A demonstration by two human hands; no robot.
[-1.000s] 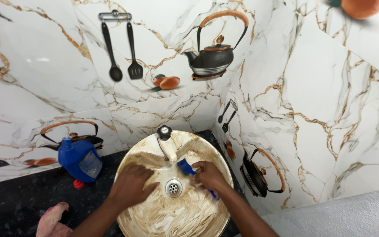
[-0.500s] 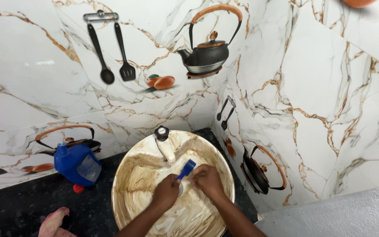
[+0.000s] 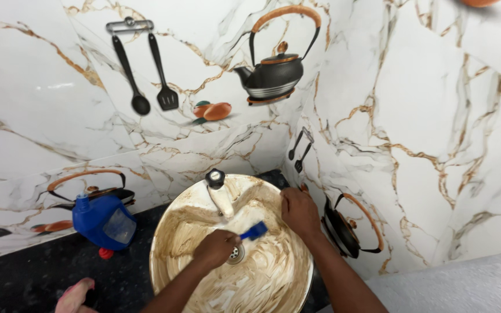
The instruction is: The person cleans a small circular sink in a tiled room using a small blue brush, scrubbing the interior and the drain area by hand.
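While my left hand (image 3: 215, 248) grips the blue brush (image 3: 254, 232) mid-scrub, my right hand (image 3: 298, 210) lies open, bracing the basin (image 3: 172, 232); next, firm strokes around the drain (image 3: 236, 254).

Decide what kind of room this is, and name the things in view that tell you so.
Probably a washing corner of a home kitchen or washroom. A round marbled basin with a tap sits in a dark counter; marble-look wall tiles carry kettle and utensil pictures; a blue detergent bottle stands beside the basin.
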